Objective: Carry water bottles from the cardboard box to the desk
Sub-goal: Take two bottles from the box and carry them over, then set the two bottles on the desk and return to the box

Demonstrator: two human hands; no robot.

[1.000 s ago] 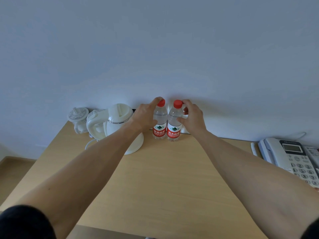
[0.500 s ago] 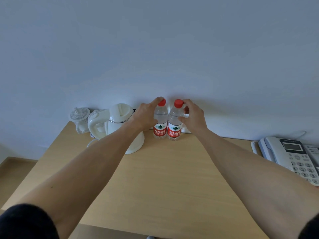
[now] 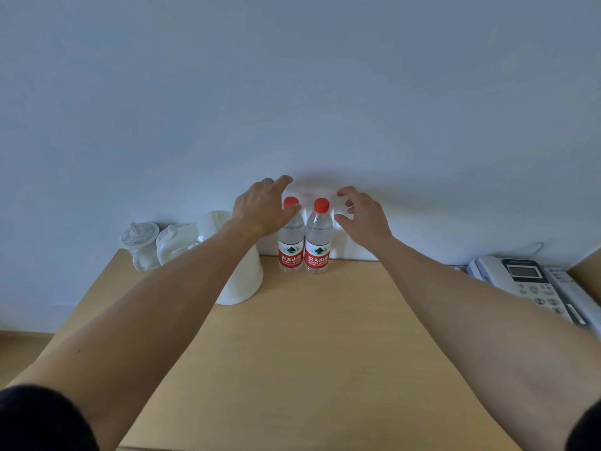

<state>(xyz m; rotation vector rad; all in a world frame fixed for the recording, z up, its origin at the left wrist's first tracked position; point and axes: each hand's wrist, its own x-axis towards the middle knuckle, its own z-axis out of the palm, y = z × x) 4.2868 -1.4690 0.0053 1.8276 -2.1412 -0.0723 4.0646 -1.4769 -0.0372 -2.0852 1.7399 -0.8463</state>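
Both arms reach forward, left hand [image 3: 263, 206] and right hand [image 3: 364, 216] loosely spread, gripping nothing.

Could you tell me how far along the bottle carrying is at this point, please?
Done: two water bottles stand upright side by side on the desk by the wall. In hand: nothing; the left hand and right hand are open around them. The cardboard box is out of view, so any remaining bottles cannot be judged.

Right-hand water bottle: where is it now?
In the head view the right-hand water bottle stands upright at the desk's back edge by the wall, touching the left bottle.
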